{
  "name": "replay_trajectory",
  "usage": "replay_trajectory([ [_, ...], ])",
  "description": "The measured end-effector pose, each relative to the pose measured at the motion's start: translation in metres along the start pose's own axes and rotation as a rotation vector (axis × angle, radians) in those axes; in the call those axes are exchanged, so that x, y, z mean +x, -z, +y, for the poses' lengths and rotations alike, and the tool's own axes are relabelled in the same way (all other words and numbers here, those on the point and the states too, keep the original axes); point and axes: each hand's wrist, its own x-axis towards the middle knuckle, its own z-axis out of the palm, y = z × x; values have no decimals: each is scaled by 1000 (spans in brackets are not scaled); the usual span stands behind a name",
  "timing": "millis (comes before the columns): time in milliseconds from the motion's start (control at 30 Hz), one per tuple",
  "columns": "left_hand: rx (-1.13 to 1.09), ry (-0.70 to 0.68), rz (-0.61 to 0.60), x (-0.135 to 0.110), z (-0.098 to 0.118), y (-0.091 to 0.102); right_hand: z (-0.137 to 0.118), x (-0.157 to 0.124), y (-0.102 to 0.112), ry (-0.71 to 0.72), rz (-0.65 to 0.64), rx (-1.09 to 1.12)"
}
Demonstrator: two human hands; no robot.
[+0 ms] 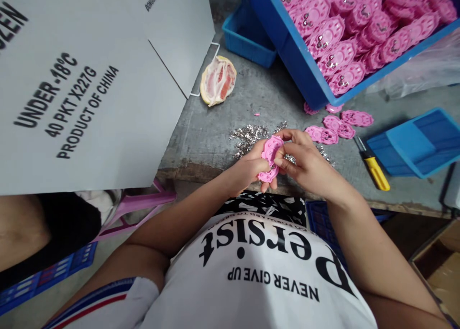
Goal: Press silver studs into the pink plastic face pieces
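Observation:
My left hand (247, 171) is closed round a pink plastic part (270, 152), an oval moulded piece tilted up above the table's front edge. Against the right side of that piece, my right hand (300, 158) pinches with thumb and forefinger; whatever lies between those fingertips is too small to make out. Just beyond both hands, small shiny metal pieces (247, 137) are scattered in a heap on the grey table (194, 132). More pink parts (339, 126) lie to the right of my right hand.
A large blue crate (302, 65) full of pink parts stands at the back right. Small blue bins (247, 41) (417, 142) stand left of it and at the right. A yellow-handled screwdriver (377, 173), a cut fruit (218, 81) and a grey printed board (108, 79) are nearby.

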Motion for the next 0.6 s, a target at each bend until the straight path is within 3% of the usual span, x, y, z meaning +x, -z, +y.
replay_trajectory([
  [167, -54, -39, -10, 2, 3, 0, -1, -1, -1, -160, 127, 288],
  [300, -39, -54, -8, 4, 5, 1, 7, -8, -2, -268, 349, 515],
  [400, 4, -68, 13, 6, 3, 4, 19, -18, -4, -349, 483, 571],
  [600, 80, -98, 82, 12, -1, 11, 40, -51, -2, -477, 618, 551],
])
